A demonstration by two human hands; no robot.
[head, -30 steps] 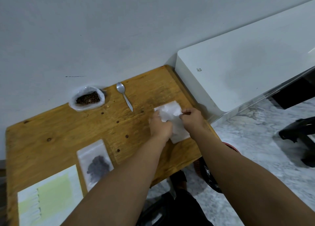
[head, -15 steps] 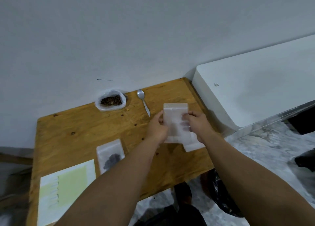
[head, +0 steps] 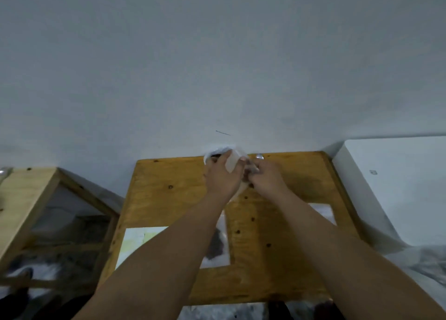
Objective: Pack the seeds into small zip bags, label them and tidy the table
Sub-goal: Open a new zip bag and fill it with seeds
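Opening a small clear plastic zip bag (head: 232, 162) at the far edge of the yellow-brown wooden table (head: 169, 199).
Grips the bag in the left hand (head: 222, 178), fingers wrapped round it, just in front of the white plastic pouch of brown seeds (head: 213, 152); curls the right hand (head: 265, 178) at the bag's mouth — too blurred to tell whether pinching it. Best to part both lips fully, hold the mouth upward and close to the pouch, then take the metal spoon (head: 259, 156) just right of it — fewer seeds spilled towards the filled zip bag (head: 219, 247) lying nearer.
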